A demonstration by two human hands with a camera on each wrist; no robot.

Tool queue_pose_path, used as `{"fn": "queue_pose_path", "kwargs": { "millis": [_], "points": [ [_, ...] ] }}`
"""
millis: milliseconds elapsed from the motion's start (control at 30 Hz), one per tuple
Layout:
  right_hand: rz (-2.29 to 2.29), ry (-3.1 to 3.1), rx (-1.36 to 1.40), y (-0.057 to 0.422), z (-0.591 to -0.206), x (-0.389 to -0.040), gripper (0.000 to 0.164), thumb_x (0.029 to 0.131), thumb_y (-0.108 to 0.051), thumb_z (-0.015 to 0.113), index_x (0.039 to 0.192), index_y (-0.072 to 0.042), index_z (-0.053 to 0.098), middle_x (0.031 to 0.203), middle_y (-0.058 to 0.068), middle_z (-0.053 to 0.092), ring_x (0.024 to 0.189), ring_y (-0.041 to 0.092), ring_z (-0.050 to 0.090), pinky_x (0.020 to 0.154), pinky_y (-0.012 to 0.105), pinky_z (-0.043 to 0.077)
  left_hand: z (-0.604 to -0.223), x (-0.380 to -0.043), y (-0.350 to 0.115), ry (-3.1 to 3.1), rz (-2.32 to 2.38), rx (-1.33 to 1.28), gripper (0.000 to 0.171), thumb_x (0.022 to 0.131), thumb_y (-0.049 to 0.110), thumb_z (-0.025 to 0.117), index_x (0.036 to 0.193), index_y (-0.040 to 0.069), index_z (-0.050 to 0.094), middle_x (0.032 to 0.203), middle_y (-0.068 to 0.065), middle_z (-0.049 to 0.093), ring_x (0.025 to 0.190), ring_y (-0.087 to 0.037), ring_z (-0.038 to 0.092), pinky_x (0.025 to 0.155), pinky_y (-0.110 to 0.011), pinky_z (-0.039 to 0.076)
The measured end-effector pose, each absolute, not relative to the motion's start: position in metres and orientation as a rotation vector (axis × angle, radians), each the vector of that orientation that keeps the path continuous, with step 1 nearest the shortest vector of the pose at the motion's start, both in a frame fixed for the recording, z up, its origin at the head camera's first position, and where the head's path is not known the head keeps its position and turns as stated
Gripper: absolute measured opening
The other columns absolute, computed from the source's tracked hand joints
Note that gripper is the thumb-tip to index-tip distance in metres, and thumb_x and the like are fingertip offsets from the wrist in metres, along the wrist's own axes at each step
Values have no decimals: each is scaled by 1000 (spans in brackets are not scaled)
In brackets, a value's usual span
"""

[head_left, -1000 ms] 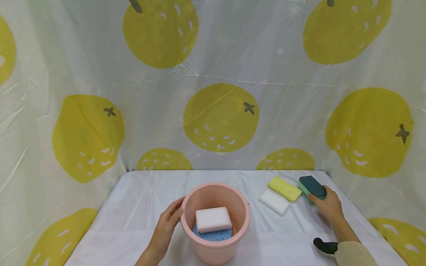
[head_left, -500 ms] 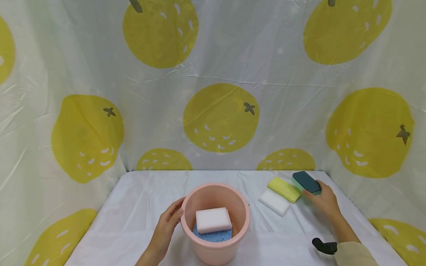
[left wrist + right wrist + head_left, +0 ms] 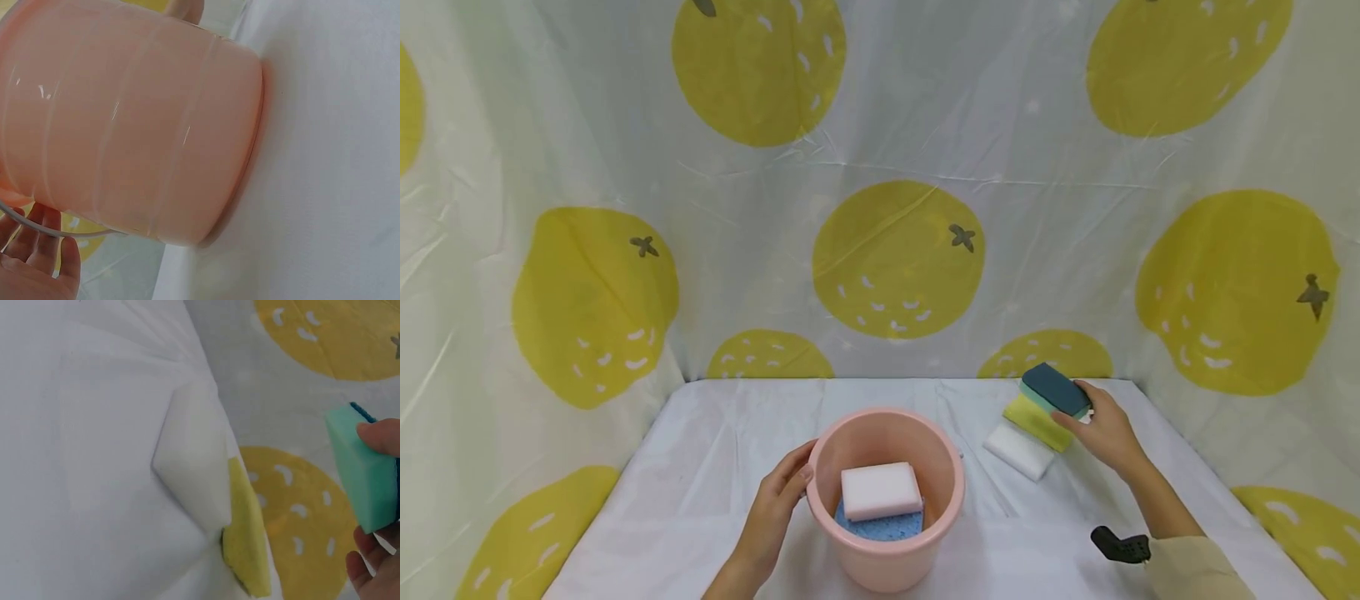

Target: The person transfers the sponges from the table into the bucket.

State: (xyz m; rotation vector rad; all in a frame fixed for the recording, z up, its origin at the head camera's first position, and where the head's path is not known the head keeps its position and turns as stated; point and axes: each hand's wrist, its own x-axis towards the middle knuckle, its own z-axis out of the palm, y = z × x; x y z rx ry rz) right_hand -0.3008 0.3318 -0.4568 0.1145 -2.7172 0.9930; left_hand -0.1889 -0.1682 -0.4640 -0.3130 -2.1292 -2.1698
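My right hand [image 3: 1108,429] pinches a scouring sponge [image 3: 1056,390] with a dark green scrub face and a mint foam side. It is held up off the table and overlaps the yellow sponge [image 3: 1037,425] in the head view. Beside the yellow one lies a white sponge [image 3: 1019,452]. At the left side of the pink bucket [image 3: 887,571], my left hand [image 3: 775,500] rests its extended fingers against the outside below the rim; the left wrist view shows them by the bail handle [image 3: 62,233]. Inside the bucket, a pink-and-white sponge [image 3: 880,490] lies over a blue sponge [image 3: 891,528].
White cloth [image 3: 737,433] covers the table. A curtain [image 3: 895,150] printed with yellow fruit rises at the back and sides. A black strap-like piece [image 3: 1120,545] sticks out at the right sleeve.
My right hand has lifted the scouring sponge and carried it leftward, from right of the yellow sponge to over it. The left hand and bucket have stayed put.
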Motion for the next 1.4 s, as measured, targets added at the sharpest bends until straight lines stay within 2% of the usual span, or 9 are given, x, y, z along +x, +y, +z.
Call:
{"fn": "queue_pose_path", "kwargs": {
  "millis": [233,400,967,1200,1400],
  "points": [
    [1018,-2721,190,313,-440,-301,88,98,-37,72,153,15,27,148,40,35,128,55,42,102,67,42,-463,-190,-170,-2123,-2130,-369,41,109,21,51,147,5,56,145,-12,58,128,-23,56,97,-31,47],
    [1009,-2699,244,309,-432,-301,85,98,-34,72,153,15,30,146,39,40,123,53,47,98,64,45,-465,-191,-170,-2118,-2168,-349,40,109,21,52,147,9,57,146,-7,59,130,-22,56,99,-31,47],
    [1028,-2675,375,282,-412,-299,81,96,-34,75,152,11,38,143,35,48,122,51,52,98,64,46,-463,-190,-169,-2117,-2159,-351,41,109,21,51,147,6,56,145,-11,58,129,-22,56,99,-30,46],
    [993,-2612,496,267,-408,-296,77,92,-27,80,149,9,43,138,32,54,117,47,57,95,60,48,-466,-192,-168,-2124,-2170,-346,42,109,22,52,147,6,56,145,-11,58,129,-22,56,99,-30,46],
    [1031,-2600,621,247,-397,-291,79,92,-28,81,152,7,42,143,29,50,120,46,57,96,60,48,-467,-192,-171,-2119,-2158,-358,40,109,22,52,147,10,57,144,-7,60,129,-22,56,100,-31,46]
  ]
}}
